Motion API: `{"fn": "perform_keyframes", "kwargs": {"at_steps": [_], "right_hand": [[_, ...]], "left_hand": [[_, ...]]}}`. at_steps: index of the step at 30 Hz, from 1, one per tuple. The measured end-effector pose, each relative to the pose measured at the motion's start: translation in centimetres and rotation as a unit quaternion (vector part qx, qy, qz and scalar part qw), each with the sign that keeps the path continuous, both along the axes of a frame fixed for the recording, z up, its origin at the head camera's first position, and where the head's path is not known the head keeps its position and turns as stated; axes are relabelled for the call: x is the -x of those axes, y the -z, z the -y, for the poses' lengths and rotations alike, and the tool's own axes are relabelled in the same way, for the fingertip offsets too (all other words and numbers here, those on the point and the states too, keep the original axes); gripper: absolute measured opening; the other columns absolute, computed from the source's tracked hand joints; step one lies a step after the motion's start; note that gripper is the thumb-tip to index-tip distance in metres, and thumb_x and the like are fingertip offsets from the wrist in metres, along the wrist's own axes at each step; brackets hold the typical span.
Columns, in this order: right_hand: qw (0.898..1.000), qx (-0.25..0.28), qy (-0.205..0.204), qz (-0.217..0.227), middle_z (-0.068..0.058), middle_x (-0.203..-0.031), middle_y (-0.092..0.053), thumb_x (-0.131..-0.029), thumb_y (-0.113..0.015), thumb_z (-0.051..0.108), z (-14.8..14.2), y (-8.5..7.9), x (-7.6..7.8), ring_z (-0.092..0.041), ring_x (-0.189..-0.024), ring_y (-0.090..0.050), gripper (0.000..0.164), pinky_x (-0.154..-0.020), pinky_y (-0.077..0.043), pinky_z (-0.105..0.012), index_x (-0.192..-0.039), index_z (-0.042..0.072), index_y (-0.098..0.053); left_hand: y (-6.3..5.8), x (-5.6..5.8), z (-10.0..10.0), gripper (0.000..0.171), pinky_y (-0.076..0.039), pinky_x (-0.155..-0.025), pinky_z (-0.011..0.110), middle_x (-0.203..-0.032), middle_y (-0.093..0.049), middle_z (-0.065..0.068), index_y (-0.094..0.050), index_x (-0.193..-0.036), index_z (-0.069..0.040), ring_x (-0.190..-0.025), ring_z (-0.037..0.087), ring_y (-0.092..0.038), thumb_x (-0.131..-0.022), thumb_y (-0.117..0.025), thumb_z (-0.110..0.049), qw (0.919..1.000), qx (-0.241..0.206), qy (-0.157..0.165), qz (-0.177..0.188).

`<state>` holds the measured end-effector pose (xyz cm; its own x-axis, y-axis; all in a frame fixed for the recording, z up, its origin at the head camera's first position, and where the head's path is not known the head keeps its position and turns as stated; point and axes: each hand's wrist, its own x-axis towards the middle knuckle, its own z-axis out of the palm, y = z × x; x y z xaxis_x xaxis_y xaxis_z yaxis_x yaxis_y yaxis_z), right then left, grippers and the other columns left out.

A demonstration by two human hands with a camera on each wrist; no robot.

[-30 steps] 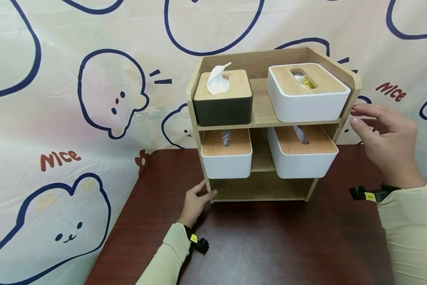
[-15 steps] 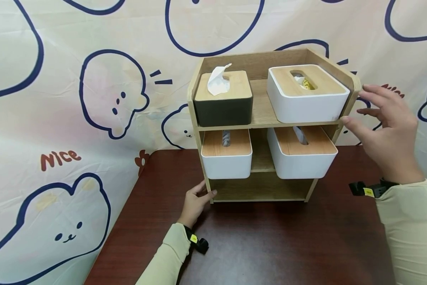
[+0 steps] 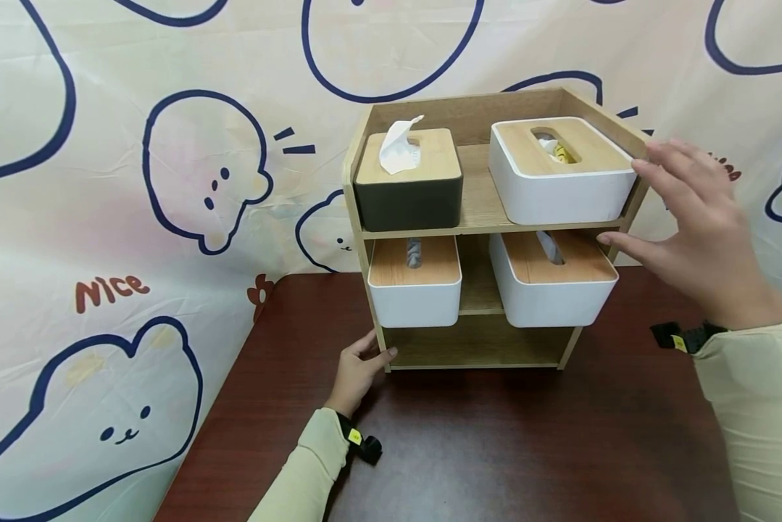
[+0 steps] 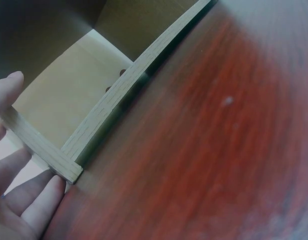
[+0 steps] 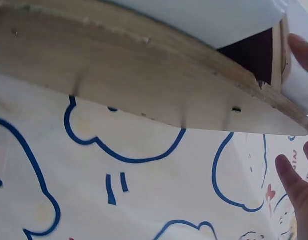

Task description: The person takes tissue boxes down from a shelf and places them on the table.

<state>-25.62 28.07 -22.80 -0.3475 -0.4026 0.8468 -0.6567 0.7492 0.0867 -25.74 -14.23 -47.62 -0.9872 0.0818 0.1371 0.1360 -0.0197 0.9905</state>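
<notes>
A two-tier wooden shelf [image 3: 475, 192] stands on the table with tissue boxes on it. My left hand [image 3: 354, 375] holds its lower left side panel [image 4: 38, 144], thumb inside and fingers [image 4: 46, 202] outside. Around the right side panel [image 5: 128, 70] my right hand [image 3: 710, 225] is spread wide, thumb in front, fingers [image 5: 291, 175] apart from the panel's outer face. Its fingertips overlap the right edge of the upper white tissue box [image 3: 563, 199] in the head view, and its thumb lies beside the lower right white tissue box [image 3: 556, 304].
A black tissue box [image 3: 408, 204] with a wooden lid and raised tissue sits at the top left. Below it a smaller white tissue box [image 3: 414, 304] juts past the middle board. The dark red-brown table [image 3: 482, 449] meets a cartoon-printed cloth [image 3: 221, 58] behind and at left.
My right hand has moved up and in to the shelf's right side, its fingers and thumb spreading apart. My left hand, the shelf and the boxes have stayed put.
</notes>
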Motion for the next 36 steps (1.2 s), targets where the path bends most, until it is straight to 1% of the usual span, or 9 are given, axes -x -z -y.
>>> {"fn": "perform_keyframes", "kwargs": {"at_steps": [2, 4, 5, 6, 7, 9, 24, 30, 36], "right_hand": [[1.0, -0.02, 0.001, -0.008, -0.023, -0.139, -0.05, -0.091, -0.046, 0.067, 0.1, -0.3, 0.0, -0.039, -0.135, -0.037, 0.084, -0.112, -0.025, -0.048, -0.133, -0.005, -0.054], [0.999, -0.031, 0.007, -0.012, -0.024, -0.137, -0.051, -0.093, -0.064, 0.043, 0.3, -0.4, -0.1, -0.04, -0.135, -0.036, 0.063, -0.112, -0.025, -0.048, -0.134, -0.004, -0.054], [0.999, -0.032, 0.011, -0.012, -0.024, -0.136, -0.052, -0.089, -0.074, 0.029, 0.5, -0.5, -0.2, -0.04, -0.135, -0.036, 0.059, -0.112, -0.025, -0.047, -0.134, -0.003, -0.054], [0.999, -0.031, 0.016, -0.012, -0.024, -0.135, -0.053, -0.08, -0.082, 0.014, 0.6, -0.6, -0.2, -0.039, -0.135, -0.037, 0.063, -0.112, -0.025, -0.047, -0.134, -0.002, -0.054], [0.999, -0.029, 0.022, -0.011, -0.023, -0.135, -0.053, -0.069, -0.088, 0.002, 0.8, -0.6, -0.3, -0.039, -0.135, -0.037, 0.074, -0.112, -0.025, -0.046, -0.135, -0.001, -0.054], [0.999, -0.029, 0.032, -0.009, -0.023, -0.133, -0.054, -0.043, -0.092, -0.016, 1.1, -0.6, -0.4, -0.038, -0.135, -0.037, 0.1, -0.112, -0.025, -0.045, -0.135, 0.0, -0.054], [0.997, -0.056, 0.037, -0.037, -0.03, -0.126, -0.054, -0.044, -0.094, -0.012, 0.8, -0.4, 0.2, -0.044, -0.13, -0.04, 0.099, -0.112, -0.025, -0.046, -0.134, -0.004, -0.053], [0.998, -0.035, 0.025, -0.044, -0.029, -0.123, -0.057, -0.044, -0.093, -0.014, 1.1, -0.4, 0.1, -0.042, -0.128, -0.042, 0.098, -0.111, -0.028, -0.046, -0.133, -0.002, -0.055], [0.997, -0.043, 0.022, -0.054, -0.029, -0.121, -0.058, -0.044, -0.093, -0.013, 1.6, -0.5, -0.2, -0.043, -0.127, -0.044, 0.096, -0.111, -0.022, -0.053, -0.131, -0.004, -0.055]], "left_hand": [[0.0, 0.0, 0.0, 0.059, -0.051, -0.087, 0.032, -0.138, -0.051, 0.022, -0.05, -0.142, -0.009, -0.124, 0.036, -0.05, -0.088, -0.075, -0.013, 1.0, -0.001, 0.0, -0.001], [0.0, 0.0, 0.0, 0.059, -0.05, -0.087, 0.031, -0.139, -0.05, 0.022, -0.05, -0.142, -0.01, -0.125, 0.036, -0.05, -0.088, -0.074, -0.013, 1.0, 0.0, 0.001, -0.001], [0.0, 0.1, 0.0, 0.059, -0.05, -0.088, 0.031, -0.139, -0.05, 0.022, -0.05, -0.142, -0.01, -0.125, 0.036, -0.05, -0.088, -0.074, -0.013, 1.0, 0.0, 0.001, -0.002], [0.0, 0.1, 0.0, 0.059, -0.05, -0.088, 0.031, -0.139, -0.05, 0.022, -0.05, -0.142, -0.01, -0.125, 0.036, -0.05, -0.088, -0.074, -0.013, 1.0, 0.001, 0.001, -0.002], [0.0, 0.0, 0.0, 0.059, -0.05, -0.088, 0.031, -0.139, -0.05, 0.022, -0.051, -0.142, -0.01, -0.125, 0.036, -0.05, -0.088, -0.074, -0.013, 1.0, 0.002, 0.0, -0.002], [0.0, 0.0, 0.0, 0.059, -0.05, -0.088, 0.032, -0.139, -0.051, 0.021, -0.051, -0.142, -0.011, -0.125, 0.036, -0.05, -0.088, -0.075, -0.013, 1.0, 0.003, -0.002, -0.001], [-0.1, 0.0, -0.1, 0.059, -0.05, -0.088, 0.032, -0.139, -0.051, 0.021, -0.051, -0.141, -0.01, -0.125, 0.034, -0.05, -0.088, -0.076, -0.016, 0.9999, 0.012, -0.007, 0.001], [-0.2, 0.0, -0.1, 0.06, -0.049, -0.09, 0.033, -0.14, -0.05, 0.021, -0.05, -0.142, -0.009, -0.128, 0.034, -0.047, -0.088, -0.076, -0.017, 0.9998, 0.019, -0.006, 0.0], [-0.2, 0.0, -0.1, 0.06, -0.049, -0.09, 0.033, -0.139, -0.05, 0.02, -0.05, -0.142, -0.009, -0.127, 0.032, -0.049, -0.088, -0.076, -0.017, 0.9998, 0.018, -0.01, 0.003]]}}
